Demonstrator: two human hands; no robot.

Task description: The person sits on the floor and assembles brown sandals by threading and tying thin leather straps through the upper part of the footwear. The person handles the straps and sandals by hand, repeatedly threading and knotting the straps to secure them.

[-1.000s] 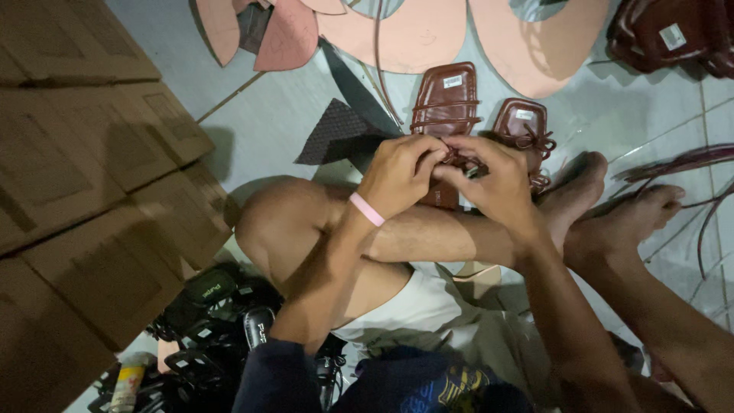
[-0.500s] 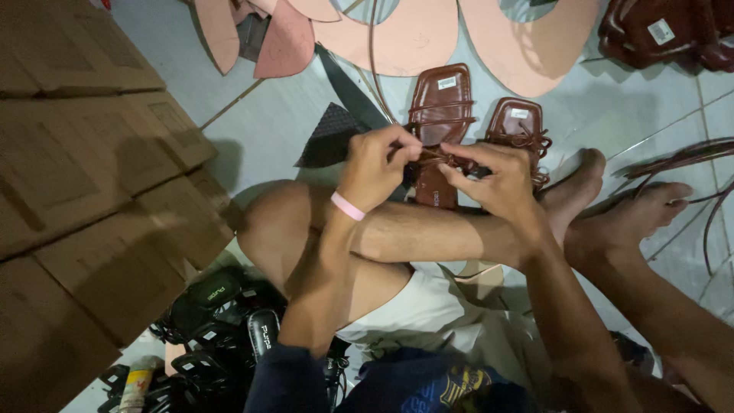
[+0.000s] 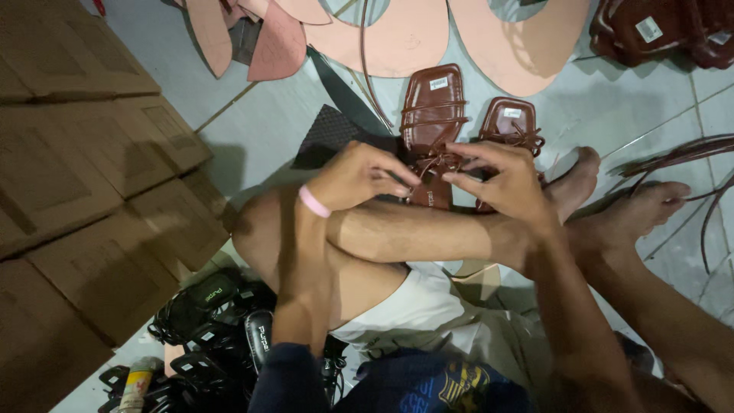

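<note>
I sit on the floor with one leg folded across in front of me. My left hand (image 3: 355,177), with a pink band at the wrist, pinches the thin brown straps of a brown sandal (image 3: 430,115) lying just beyond my shin. My right hand (image 3: 501,180) pinches the same straps from the other side, fingertips almost meeting the left ones. A second brown sandal (image 3: 511,122) lies beside the first, to its right, partly behind my right hand.
Flattened cardboard (image 3: 76,176) covers the left. Pink sole cut-outs (image 3: 397,30) lie at the top, dark brown sandals (image 3: 657,30) at the top right, loose brown straps (image 3: 688,153) at the right. A pile of black sandals (image 3: 206,321) and a small bottle (image 3: 136,380) sit at the lower left.
My hands have drawn a little apart on the straps and the view has tilted, so the sandals sit lower in the picture. The sandals have stayed where they were.
</note>
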